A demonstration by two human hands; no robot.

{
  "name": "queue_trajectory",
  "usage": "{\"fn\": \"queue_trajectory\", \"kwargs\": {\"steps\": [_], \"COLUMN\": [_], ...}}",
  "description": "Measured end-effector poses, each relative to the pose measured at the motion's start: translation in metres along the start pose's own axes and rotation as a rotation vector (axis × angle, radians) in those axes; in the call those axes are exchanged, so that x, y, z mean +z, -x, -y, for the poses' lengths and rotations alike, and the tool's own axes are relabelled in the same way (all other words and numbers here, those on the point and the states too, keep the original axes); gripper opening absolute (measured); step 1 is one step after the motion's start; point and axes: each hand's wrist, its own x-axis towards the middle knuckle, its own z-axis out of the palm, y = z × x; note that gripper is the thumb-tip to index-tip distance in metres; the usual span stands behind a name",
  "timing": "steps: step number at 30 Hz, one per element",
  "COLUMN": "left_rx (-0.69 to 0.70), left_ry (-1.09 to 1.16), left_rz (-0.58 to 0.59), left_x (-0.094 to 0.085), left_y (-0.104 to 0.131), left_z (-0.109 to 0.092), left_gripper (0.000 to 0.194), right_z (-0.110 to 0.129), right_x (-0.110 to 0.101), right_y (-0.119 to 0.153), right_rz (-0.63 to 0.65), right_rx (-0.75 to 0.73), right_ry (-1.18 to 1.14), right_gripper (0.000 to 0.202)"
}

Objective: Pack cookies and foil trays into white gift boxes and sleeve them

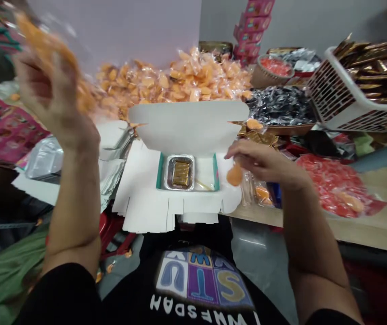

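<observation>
My left hand (54, 85) is raised at the upper left, smeared by motion, with its fingers closed around an orange piece in clear plastic wrap (46, 43). At the right side of the open box, my right hand (261, 160) has its fingers bent over an orange teardrop-shaped piece (234, 175), which hangs below the fingertips. Between the hands stands the open white cardboard box (193, 122) with green inner side walls. Inside it, a foil tray (169, 180) holds a gold-wrapped block (181, 173). A thin pale stick (204, 185) lies to the tray's right.
Wrapped orange pieces (153, 85) are heaped behind the box. White flat boxes (110, 169) and clear plastic trays (46, 158) lie left. A white basket (338, 97) of brown-gold packets, black packets (281, 106) and red packets (338, 180) are at the right.
</observation>
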Motion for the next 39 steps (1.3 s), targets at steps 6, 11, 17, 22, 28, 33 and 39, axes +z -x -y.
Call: {"fn": "queue_trajectory", "kwargs": {"steps": [6,11,17,22,28,33,39], "left_rx": [-0.18,-0.336,-0.455,-0.428,-0.267,-0.082,0.094], "left_ry": [0.05,-0.2,-0.284,-0.226,-0.336,-0.313,-0.43], "left_rz": [0.896,0.851,0.996,0.944,0.96,1.07,1.342], "left_x": [0.012,0.052,0.082,0.056,0.014,-0.003,0.001], "left_y": [0.141,0.176,0.195,0.192,0.199,0.206,0.212], "left_z": [-0.09,-0.076,-0.061,-0.036,-0.021,-0.021,-0.028], "left_gripper": [0.031,0.025,0.021,0.058,0.061,0.026,0.04], "right_z": [0.003,-0.004,-0.005,-0.016,-0.011,0.008,0.035], "right_x": [0.063,0.059,0.078,0.09,0.099,0.097,0.101], "right_y": [-0.057,-0.039,-0.003,0.002,-0.004,-0.011,-0.011], "right_rz": [0.107,-0.109,-0.343,-0.382,-0.441,-0.34,-0.182], "right_rx": [-0.069,0.238,0.414,0.354,0.211,0.148,-0.026], "right_ry": [0.22,0.239,-0.032,-0.038,0.2,0.253,0.651], "right_gripper": [0.041,0.031,0.046,0.047,0.054,0.04,0.038]}}
